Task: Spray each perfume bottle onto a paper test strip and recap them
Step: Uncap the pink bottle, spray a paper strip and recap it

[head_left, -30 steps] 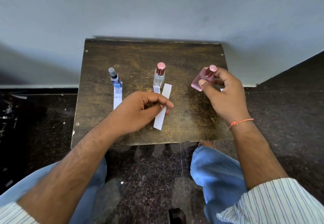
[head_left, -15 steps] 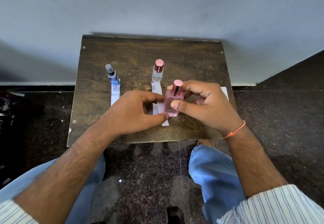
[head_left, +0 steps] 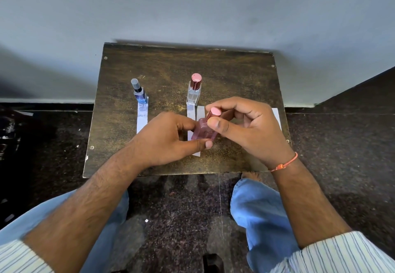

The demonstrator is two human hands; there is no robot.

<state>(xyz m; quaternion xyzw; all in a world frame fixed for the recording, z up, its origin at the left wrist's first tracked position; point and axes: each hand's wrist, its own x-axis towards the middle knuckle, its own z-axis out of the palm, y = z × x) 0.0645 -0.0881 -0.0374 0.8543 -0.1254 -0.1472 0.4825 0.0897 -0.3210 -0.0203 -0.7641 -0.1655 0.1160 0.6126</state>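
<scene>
Brown table (head_left: 224, 74) against grey wall (head_left: 192, 5).
Left hand (head_left: 164, 142) gripping pink bottle (head_left: 204, 130) at base, above table's near middle.
Right hand (head_left: 245, 127) pinching its pink cap (head_left: 214, 112).
Clear bottle (head_left: 194, 92), blue bottle (head_left: 140, 93) upright behind, capped.
Paper strips (head_left: 142, 118) flat below.

Worn dark wooden table (head_left: 224, 65), grey wall (head_left: 192, 5), speckled floor (head_left: 342, 144)

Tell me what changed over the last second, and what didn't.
The right hand carried the pink bottle from the table's right side to the middle, over a paper strip. The left hand let go of that strip and took the bottle's base. The blue bottle and clear bottle stayed put, capped.
</scene>
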